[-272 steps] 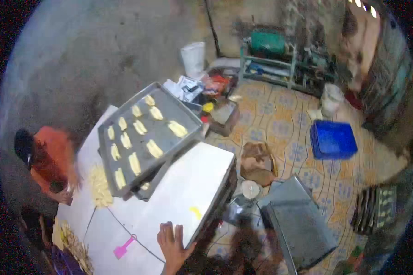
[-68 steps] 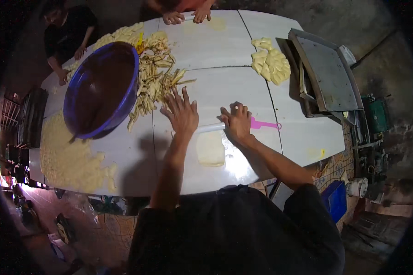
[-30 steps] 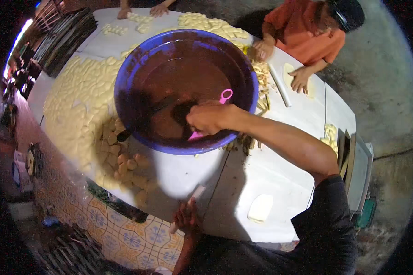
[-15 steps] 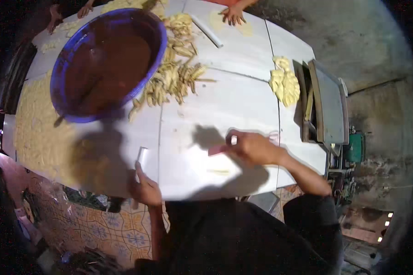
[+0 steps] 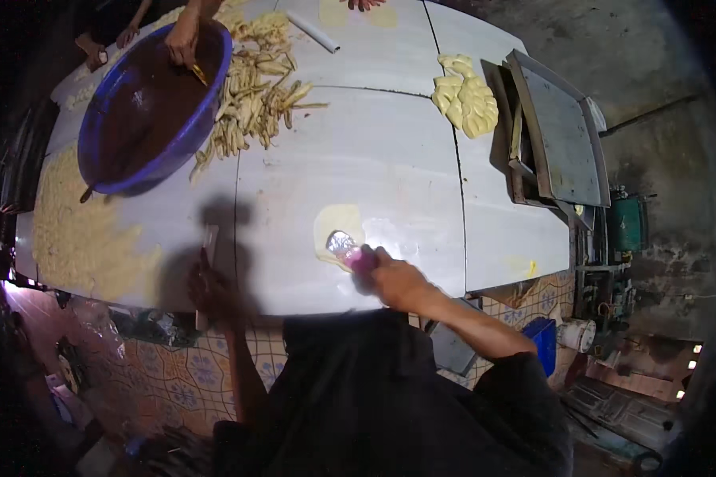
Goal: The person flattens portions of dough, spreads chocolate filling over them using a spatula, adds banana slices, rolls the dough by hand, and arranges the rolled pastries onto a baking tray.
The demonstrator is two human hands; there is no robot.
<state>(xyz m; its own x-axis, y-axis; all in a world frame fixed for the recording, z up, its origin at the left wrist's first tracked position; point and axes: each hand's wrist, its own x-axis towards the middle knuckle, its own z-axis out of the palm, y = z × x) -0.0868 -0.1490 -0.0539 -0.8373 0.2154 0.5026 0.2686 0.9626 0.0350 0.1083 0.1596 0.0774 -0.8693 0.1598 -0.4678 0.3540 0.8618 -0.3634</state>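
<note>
My right hand is closed around a tool with a shiny metal head and a pink-purple handle, blurred by motion. The head rests over a thin, pale yellow sheet of dough on the white table, covering part of it. Near the table's front edge, my left hand, in shadow, grips a slim white pipe that sticks out above and below the fingers.
A blue-purple tub of brown mixture stands at left, a co-worker's hand inside it. Beside it lie piled banana-like strips and another white pipe. Dough lumps and metal trays sit right. Small pale pieces spread left.
My right hand has moved left and down, bringing the tool over a dough sheet now plainly visible. My left hand and pipe have shifted left. A co-worker's hand has entered the tub.
</note>
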